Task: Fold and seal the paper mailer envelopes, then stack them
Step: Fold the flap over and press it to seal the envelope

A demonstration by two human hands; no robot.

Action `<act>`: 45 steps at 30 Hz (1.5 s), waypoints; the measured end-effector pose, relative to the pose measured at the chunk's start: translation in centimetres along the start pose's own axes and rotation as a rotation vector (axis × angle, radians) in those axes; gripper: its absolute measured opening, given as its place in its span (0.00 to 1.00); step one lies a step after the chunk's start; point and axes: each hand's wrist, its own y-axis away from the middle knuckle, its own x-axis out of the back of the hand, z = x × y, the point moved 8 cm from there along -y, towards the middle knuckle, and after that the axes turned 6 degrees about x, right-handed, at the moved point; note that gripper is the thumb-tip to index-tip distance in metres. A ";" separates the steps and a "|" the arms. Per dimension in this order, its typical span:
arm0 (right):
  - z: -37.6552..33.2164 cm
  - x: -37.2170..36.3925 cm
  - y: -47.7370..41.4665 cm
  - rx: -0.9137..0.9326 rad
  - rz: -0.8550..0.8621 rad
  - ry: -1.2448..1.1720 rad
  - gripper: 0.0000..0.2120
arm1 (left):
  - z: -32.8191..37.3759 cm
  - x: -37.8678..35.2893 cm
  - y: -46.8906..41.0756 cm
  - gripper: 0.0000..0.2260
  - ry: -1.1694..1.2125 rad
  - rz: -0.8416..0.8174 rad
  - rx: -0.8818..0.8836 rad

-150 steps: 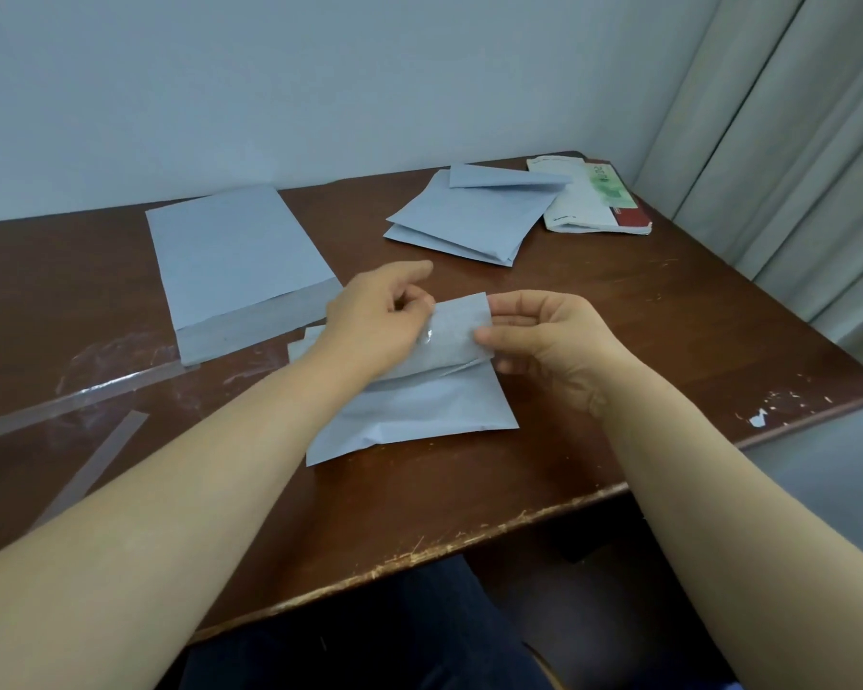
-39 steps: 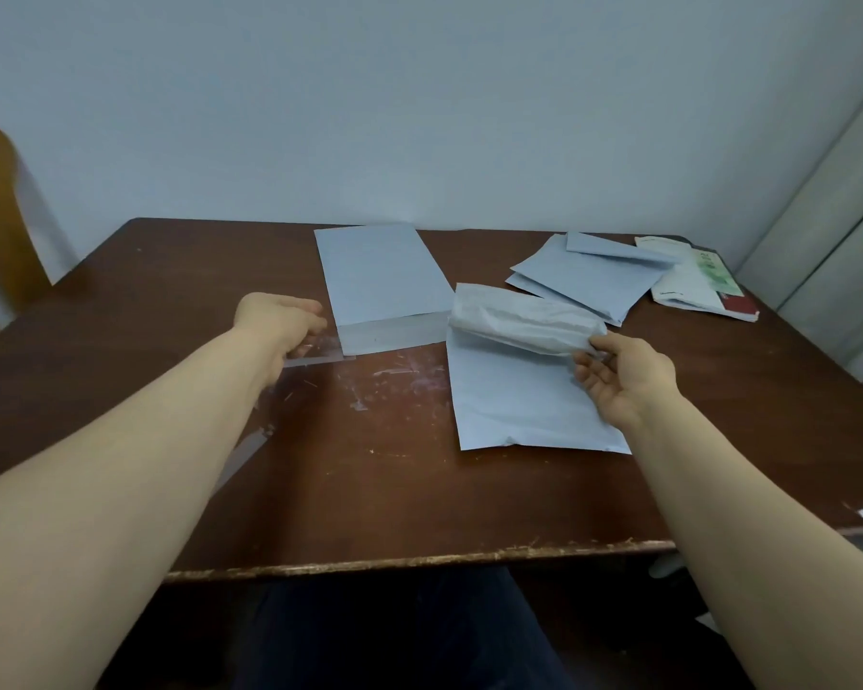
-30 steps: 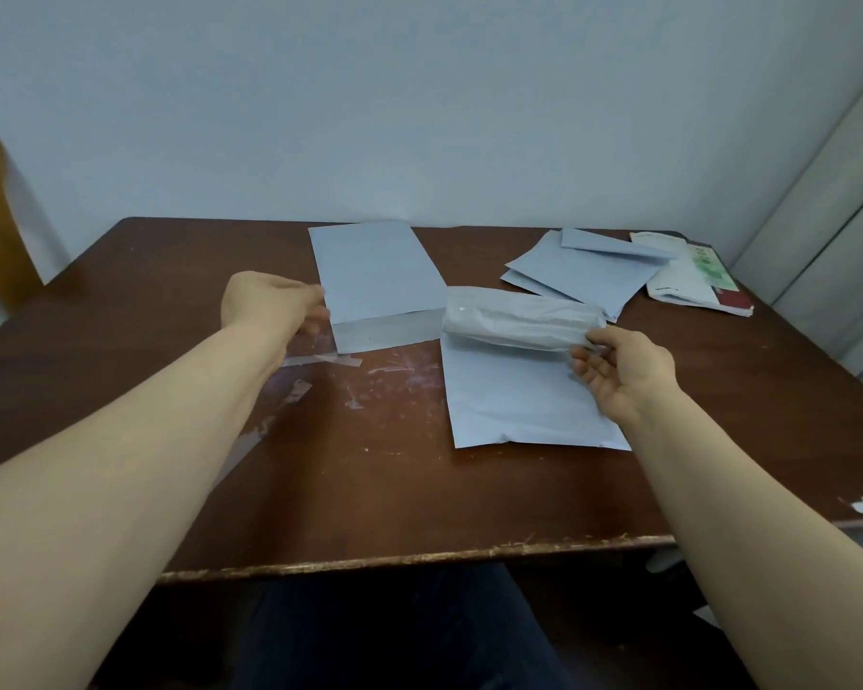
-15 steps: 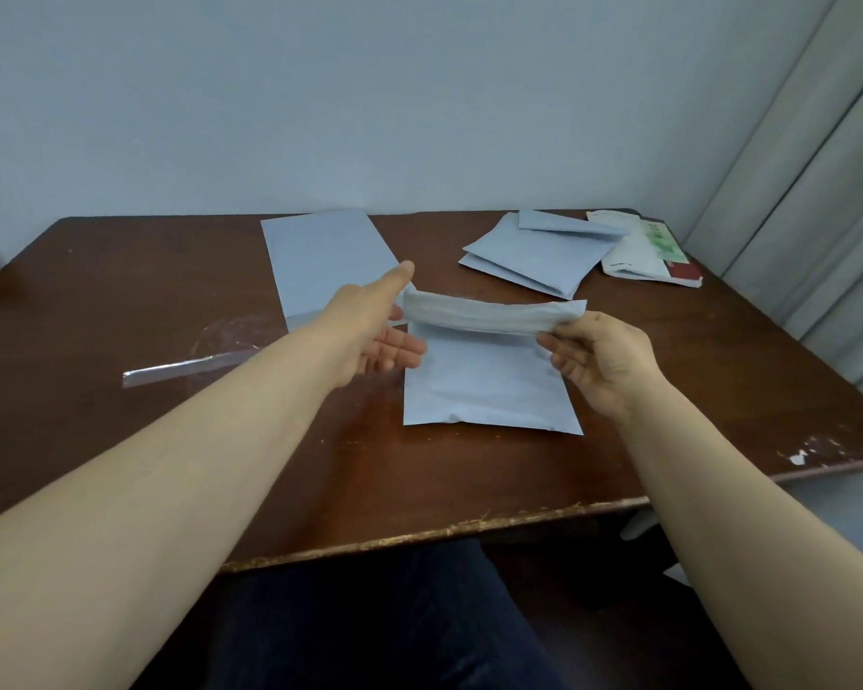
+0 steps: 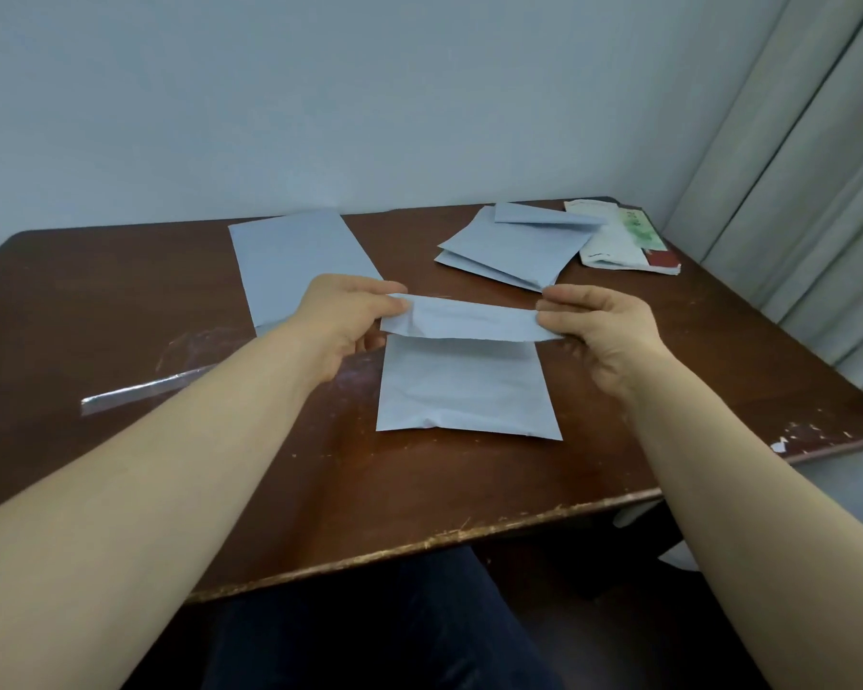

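Hands were each clamped on one end of the raised flap (image 5: 469,321): the left hand (image 5: 350,316) pinched its 9 o'clock end and the right hand (image 5: 604,326) its 3 o'clock end, well apart, with the flap stretched between them. It belonged to a pale blue mailer envelope (image 5: 464,390), whose body lay flat at the centre of the counter (image 5: 120,301).

Judged by its creases, the envelope was light, thin and limp. It would probably buckle if held at one end only, so the two flap corners looked the best places to grip while folding it down.

A plain pale wall (image 5: 369,92) closed the far side, and the worn brown counter had chipped edging along its near rim. A grey curtain (image 5: 793,191) hung at 2 o'clock. An unfolded envelope (image 5: 295,251) lay at 11 o'clock, a loose stack of folded envelopes (image 5: 509,246) at 1 o'clock, a printed booklet (image 5: 624,241) just beyond them, and a clear peeled strip (image 5: 145,388) at 9 o'clock.
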 end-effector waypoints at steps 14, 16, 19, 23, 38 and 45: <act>-6.0 0.1 -1.6 0.187 -0.126 0.151 0.14 | 4.8 -0.5 -0.2 0.16 -0.303 -0.030 -0.117; -6.5 0.0 -1.6 0.246 -0.190 0.269 0.16 | 4.8 -0.5 -0.3 0.20 -0.404 -0.037 -0.131; -6.7 -0.1 -1.3 0.315 -0.281 0.413 0.23 | 4.8 -0.3 -0.6 0.25 -0.448 -0.054 -0.124; -7.7 -0.5 -0.5 0.432 -0.255 0.438 0.17 | 5.5 0.2 -0.7 0.20 -0.410 -0.010 -0.176; -8.7 -0.3 -2.8 0.120 -0.259 0.097 0.21 | 7.0 -0.5 -0.9 0.03 -0.021 -0.273 0.002; -5.1 -0.7 -6.4 -0.065 -0.148 0.178 0.09 | 4.6 -0.6 -4.3 0.02 -0.017 -0.187 0.079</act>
